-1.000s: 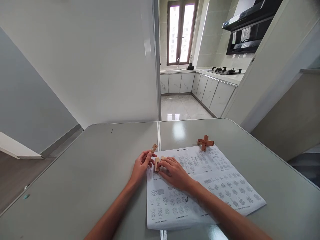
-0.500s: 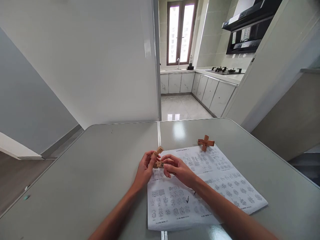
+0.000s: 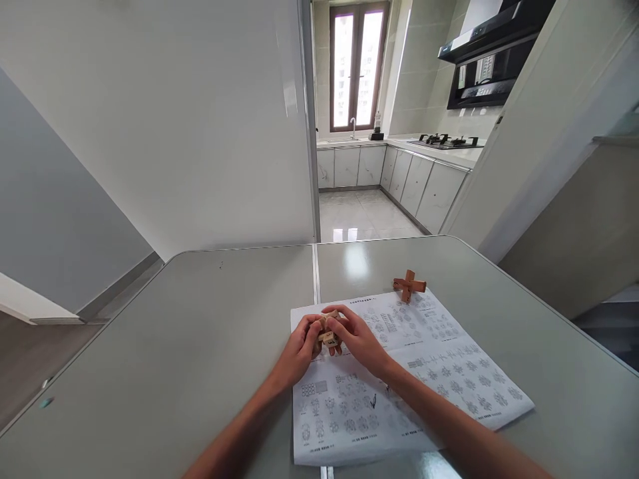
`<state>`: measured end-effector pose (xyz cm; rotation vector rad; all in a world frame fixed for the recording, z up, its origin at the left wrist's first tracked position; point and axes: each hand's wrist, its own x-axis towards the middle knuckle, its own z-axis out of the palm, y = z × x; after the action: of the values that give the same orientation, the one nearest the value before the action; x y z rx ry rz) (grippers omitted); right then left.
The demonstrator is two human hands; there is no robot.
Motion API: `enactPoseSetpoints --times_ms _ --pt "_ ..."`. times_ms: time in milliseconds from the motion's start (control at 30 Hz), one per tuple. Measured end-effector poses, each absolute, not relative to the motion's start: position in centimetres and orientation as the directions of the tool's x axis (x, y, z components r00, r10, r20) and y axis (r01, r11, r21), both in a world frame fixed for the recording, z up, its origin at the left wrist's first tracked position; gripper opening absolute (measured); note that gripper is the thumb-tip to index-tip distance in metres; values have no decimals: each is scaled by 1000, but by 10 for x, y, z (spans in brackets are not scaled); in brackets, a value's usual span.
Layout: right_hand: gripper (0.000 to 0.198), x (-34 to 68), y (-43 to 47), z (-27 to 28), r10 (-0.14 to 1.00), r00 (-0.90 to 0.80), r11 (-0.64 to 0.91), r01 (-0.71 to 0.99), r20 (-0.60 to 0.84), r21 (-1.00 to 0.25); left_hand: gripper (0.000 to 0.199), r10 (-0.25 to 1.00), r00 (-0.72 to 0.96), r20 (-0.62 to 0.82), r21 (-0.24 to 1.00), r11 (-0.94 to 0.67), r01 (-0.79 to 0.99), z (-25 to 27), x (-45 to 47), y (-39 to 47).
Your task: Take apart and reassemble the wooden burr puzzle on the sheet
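Note:
Light wooden puzzle pieces [image 3: 329, 339] are gripped between my two hands, above the upper left part of a printed sheet [image 3: 434, 412]. My left hand [image 3: 300, 346] is closed around their left side. From the right, my right hand [image 3: 357, 339] holds the same pieces, with its thumb and fingers bent over the top. A dark marking shows on one block's end. Fingers hide much of the wood, so how the pieces fit together cannot be made out. A darker, cross-shaped wooden puzzle [image 3: 409, 286] rests at the sheet's far edge, apart from both hands.
The sheet carries rows of small printed diagrams and lies on a grey table [image 3: 224, 346] with a seam down its middle. A small greenish bit [image 3: 46, 402] sits near the left table edge. Beyond the table, a doorway opens on a kitchen with a gas stove [image 3: 446, 141].
My hands have drawn together around the wooden pieces. A piece that stuck up above my left hand is now down between the fingers. The view has shifted slightly.

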<state>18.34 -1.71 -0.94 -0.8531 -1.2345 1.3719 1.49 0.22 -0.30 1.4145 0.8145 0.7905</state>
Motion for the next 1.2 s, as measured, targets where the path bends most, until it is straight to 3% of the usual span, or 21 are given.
enactPoseSetpoints --times_ms 367,567,767,1200 --pt "45 197 -7 -7 993 -8 116 -243 122 -963 56 770 638 -15 995 -53 87 6 9 1" --pt "41 213 1 -12 978 173 166 -284 120 -944 54 858 512 -52 999 39 36 -2 8 11" --pt "38 210 -2 -15 995 28 96 -365 93 -926 62 884 455 -110 983 165 -83 -6 7 16" --pt "29 197 -18 -3 939 -299 92 -250 167 -964 54 810 582 -71 997 82 6 -5 9 12"
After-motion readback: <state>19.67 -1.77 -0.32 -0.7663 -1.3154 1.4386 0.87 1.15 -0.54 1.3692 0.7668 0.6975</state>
